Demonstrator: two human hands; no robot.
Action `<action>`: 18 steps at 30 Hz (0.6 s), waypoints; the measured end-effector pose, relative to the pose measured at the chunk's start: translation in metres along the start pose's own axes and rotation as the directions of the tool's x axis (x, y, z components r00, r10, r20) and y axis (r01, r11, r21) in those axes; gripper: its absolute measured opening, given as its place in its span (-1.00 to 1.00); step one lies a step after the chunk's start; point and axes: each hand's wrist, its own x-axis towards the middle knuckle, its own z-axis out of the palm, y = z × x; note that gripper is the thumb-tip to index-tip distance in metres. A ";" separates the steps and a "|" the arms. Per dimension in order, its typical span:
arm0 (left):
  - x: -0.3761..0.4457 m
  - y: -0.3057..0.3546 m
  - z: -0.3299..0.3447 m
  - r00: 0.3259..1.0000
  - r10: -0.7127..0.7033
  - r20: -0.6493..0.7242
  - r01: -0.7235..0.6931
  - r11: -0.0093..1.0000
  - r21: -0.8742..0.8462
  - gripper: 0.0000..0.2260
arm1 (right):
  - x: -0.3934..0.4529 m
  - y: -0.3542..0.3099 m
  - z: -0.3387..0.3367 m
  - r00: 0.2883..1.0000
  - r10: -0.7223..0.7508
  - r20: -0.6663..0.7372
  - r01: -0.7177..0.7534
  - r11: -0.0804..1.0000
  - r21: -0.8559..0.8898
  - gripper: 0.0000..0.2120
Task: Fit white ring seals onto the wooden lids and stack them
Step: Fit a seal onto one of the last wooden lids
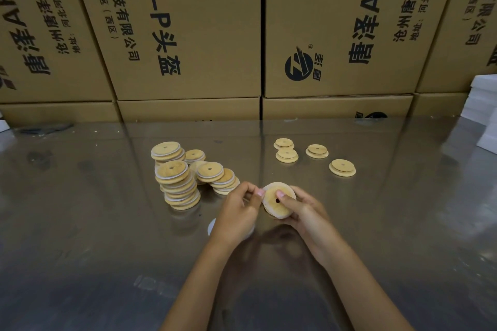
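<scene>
Both hands hold one lid above the table. The right hand grips it; the left hand pinches its edge. Stacks stand left.

Single head-worn wide-angle view, looking forward and down from above the forearms. Close on both hands at centre frame; metal tabletop fills the lower half. Faces a wall of cardboard cartons at the table's far edge. Strong edge distortion. No second view for overlap.
</scene>
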 end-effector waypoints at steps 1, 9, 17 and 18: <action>0.000 -0.001 0.000 1.000 -0.002 0.006 0.002 1.000 -0.009 -0.86 | 0.000 0.000 0.000 1.000 -0.005 -0.011 0.005 1.000 0.007 -0.79; -0.006 -0.001 0.004 0.989 0.139 0.041 -0.144 0.971 0.192 -0.85 | 0.001 0.001 0.001 0.998 0.008 -0.058 -0.010 0.999 -0.032 -0.82; -0.011 0.006 -0.002 0.981 0.182 0.061 -0.185 0.803 0.566 -0.93 | -0.001 0.005 0.000 0.996 -0.067 -0.051 0.063 0.995 -0.082 -0.81; -0.011 0.007 -0.002 0.981 0.181 0.068 -0.187 0.796 0.576 -0.94 | -0.001 0.005 -0.001 0.997 -0.063 -0.040 0.061 0.996 -0.066 -0.80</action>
